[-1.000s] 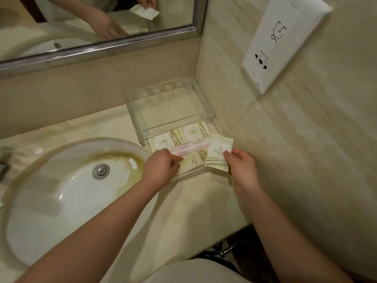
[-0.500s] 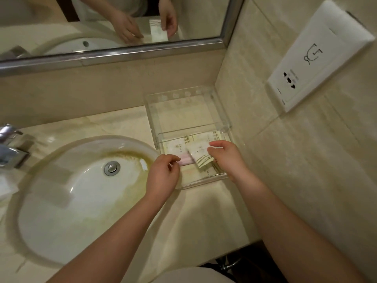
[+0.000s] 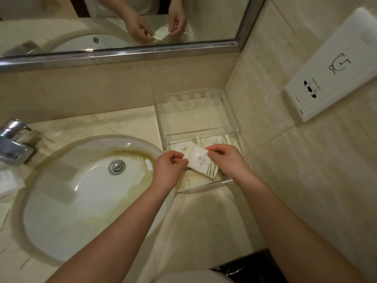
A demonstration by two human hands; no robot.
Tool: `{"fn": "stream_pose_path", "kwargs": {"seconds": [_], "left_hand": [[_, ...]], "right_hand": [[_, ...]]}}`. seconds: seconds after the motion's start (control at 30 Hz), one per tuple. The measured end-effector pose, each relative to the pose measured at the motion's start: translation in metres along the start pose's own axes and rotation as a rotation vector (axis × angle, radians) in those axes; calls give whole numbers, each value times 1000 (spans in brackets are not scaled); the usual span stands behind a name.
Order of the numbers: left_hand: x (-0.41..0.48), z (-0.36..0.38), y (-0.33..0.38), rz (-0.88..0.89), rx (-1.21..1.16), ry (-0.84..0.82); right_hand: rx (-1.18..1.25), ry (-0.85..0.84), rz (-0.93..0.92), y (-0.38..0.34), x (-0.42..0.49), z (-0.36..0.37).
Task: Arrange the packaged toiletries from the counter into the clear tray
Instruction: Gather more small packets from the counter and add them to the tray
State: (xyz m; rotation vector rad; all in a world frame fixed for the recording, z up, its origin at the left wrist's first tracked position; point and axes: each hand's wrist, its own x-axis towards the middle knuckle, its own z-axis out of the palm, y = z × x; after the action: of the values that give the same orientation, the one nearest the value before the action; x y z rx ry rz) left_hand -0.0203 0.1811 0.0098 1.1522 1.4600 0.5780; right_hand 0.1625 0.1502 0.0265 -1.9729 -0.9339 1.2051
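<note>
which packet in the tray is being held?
The white packet on top, pinched by left hand and right hand; the other packets lie flat in the tray.

Dim warm light, wide-angle edge distortion

Clear tray [image 3: 230,119]: transparent plastic, rectangular, two compartments split by a cross wall, set on the desk in the corner against the wall tiles. Far compartment holds nothing visible. Near compartment: flat white sachets with olive stripes [image 3: 214,140] lying along the bottom. One white sachet [image 3: 201,162], small printed emblem, striped at its near end, held tilted over the near compartment, pinched at both sides.
</note>
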Motion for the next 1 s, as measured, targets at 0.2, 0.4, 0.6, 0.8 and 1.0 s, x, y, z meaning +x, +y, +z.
{"fn": "stream_pose_path", "kwargs": {"seconds": [0.2,0.4,0.6,0.8,1.0], "left_hand": [[4,6,-15,-183,-66,175],[13,8,-7,-214,-16,276],[0,5,-11,-38,81,298],[-13,9,-22,430,673,28],[1,7,-21,386,1007,-129]], "right_hand": [[-61,12,168,7,2,3],[-107,96,199,-4,11,18],[-310,206,129,-10,33,33],[-673,259,37,-17,39,48],[-842,248,-38,-15,26,58]]}}
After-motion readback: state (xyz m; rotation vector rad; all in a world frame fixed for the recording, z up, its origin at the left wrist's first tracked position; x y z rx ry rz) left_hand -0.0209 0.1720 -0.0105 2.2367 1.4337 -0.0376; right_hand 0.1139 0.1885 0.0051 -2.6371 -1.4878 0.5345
